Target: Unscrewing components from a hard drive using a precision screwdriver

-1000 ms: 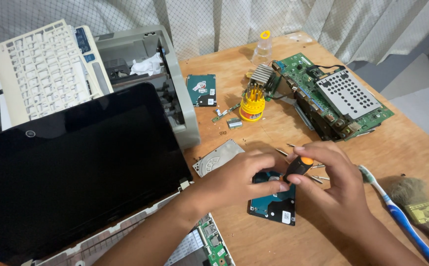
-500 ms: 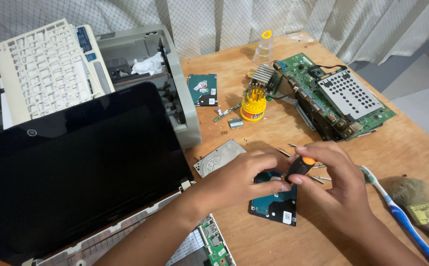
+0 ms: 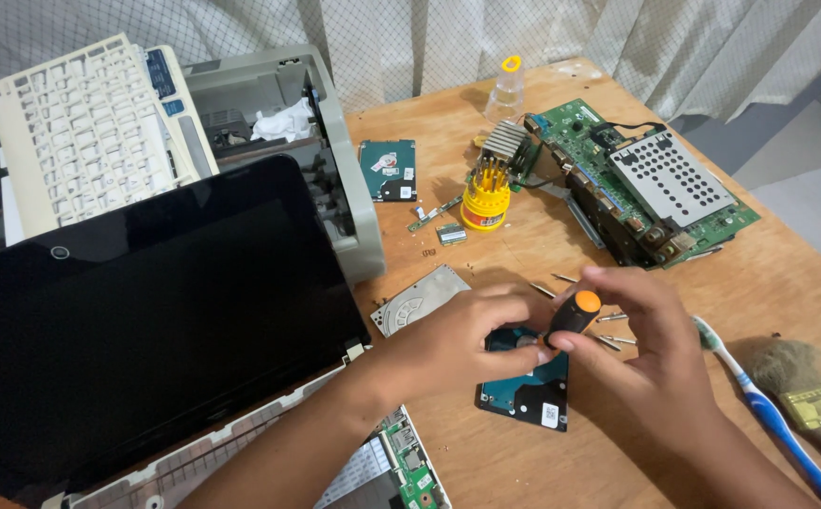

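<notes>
Almost nothing has moved since the earlier frames: both hands stay over the same hard drive (image 3: pixel 524 391), and only the fingers have shifted a little around the screwdriver.

That hard drive lies flat on the wooden desk (image 3: pixel 769 273), near its front edge and just right of the open laptop's black screen (image 3: pixel 147 311). The left hand (image 3: pixel 458 339) rests on the drive's upper left part, with its fingers curled and pressing on it. The right hand (image 3: pixel 646 353) has its thumb and first fingers closed tight on a small screwdriver (image 3: pixel 571 316) with a black handle and an orange cap, which stands tilted over the drive.

A silver drive cover (image 3: pixel 420 300) lies just beside the left hand. Some loose screwdriver bits (image 3: pixel 608 320) lie on the desk near the right hand. Toward the right edge there are a blue toothbrush (image 3: pixel 769 415) and a paintbrush (image 3: pixel 806 391). Further back stand a yellow bit holder (image 3: pixel 486 196), a second hard drive (image 3: pixel 389 170) and a stack of green circuit boards (image 3: pixel 637 184).
</notes>
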